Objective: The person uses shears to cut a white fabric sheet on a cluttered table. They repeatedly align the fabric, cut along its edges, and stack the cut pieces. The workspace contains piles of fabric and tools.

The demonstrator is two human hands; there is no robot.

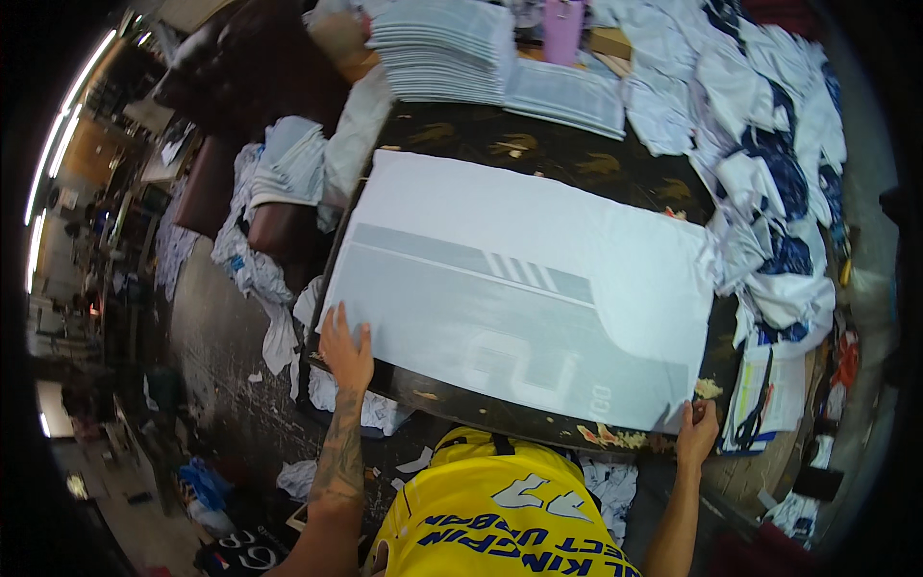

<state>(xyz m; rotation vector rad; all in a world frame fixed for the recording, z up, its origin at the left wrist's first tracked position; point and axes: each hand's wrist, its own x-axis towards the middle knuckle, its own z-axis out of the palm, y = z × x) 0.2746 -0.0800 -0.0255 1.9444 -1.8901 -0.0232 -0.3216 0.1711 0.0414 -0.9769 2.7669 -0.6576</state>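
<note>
A white and grey fabric panel (461,298) with stripes and a pale printed figure lies spread over a dark, worn table (461,125). On its near left corner rests my left hand (346,348), fingers stretched out and apart. At the near right corner, my right hand (696,427) has its fingers closed on the panel's edge. The cloth looks mostly flat, with slight ripples along its far edge.
A tall stack of folded pale cloth (442,53) and a lower stack (567,96) stand at the far edge, near a purple tumbler (563,31). Loose white and navy garments (769,173) heap along the right. Papers (769,394) lie at the right. A brown chair (279,226) holds more cloth.
</note>
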